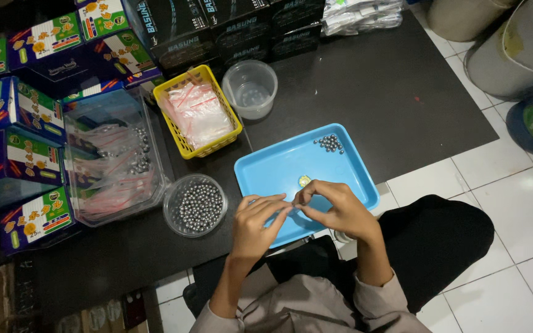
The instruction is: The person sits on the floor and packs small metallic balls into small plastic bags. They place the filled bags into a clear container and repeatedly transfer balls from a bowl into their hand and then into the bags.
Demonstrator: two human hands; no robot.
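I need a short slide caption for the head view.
Both hands, left hand and right hand, meet over a blue tray with steel balls.

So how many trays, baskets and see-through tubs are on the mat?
Blue tray: 1
Yellow basket: 1
Clear round tubs: 2 (steel balls, nearly empty)
Clear rectangular bin: 1
Total: 5

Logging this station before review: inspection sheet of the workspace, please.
Surface: dark mat on white tiled floor.
Job's things: blue tray with a cluster of steel balls and a small round yellowish piece; round dish of balls.
Clutter: yellow basket of small bags, clear bin of filled bags, empty clear tub, stacked boxes.
Grips: left hand and right hand pinch something small over the tray; cannot tell what.
Cables: nothing seen.
Surroundings: drums at top right.
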